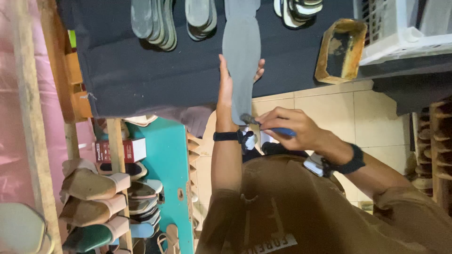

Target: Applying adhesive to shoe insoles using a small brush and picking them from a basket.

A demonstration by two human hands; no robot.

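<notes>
While the head camera looks down at an odd, rotated angle, a person works at a table draped in dark cloth (141,70). Their left hand (226,89) supports a long grey insole (241,56), a thin shoe-shaped sheet, with fingers curled behind it and fingertips showing past its far edge near the middle. The insole's upper end lies over the cloth, while its lower end juts past the table edge toward the person's chest. The right hand (289,127) is closed around a blue-handled brush (270,128), whose dark bristle tip touches the insole's lower end.

Judging by how it looks, the insole is light, thin and bendable, likely foam or fibreboard with a matte surface that should not slip. It seems safest held along its long edges near the waist, as the left hand does, keeping fingers off the brushed face.

Around the work, more stacks of grey insoles (155,23) lie on the cloth, and a stained yellowish tray (329,68) sits near a white plastic crate (400,33). Lower left, a wooden rack holds finished shoes (94,188) beside a teal panel (169,178). Both wrists wear black bands.
</notes>
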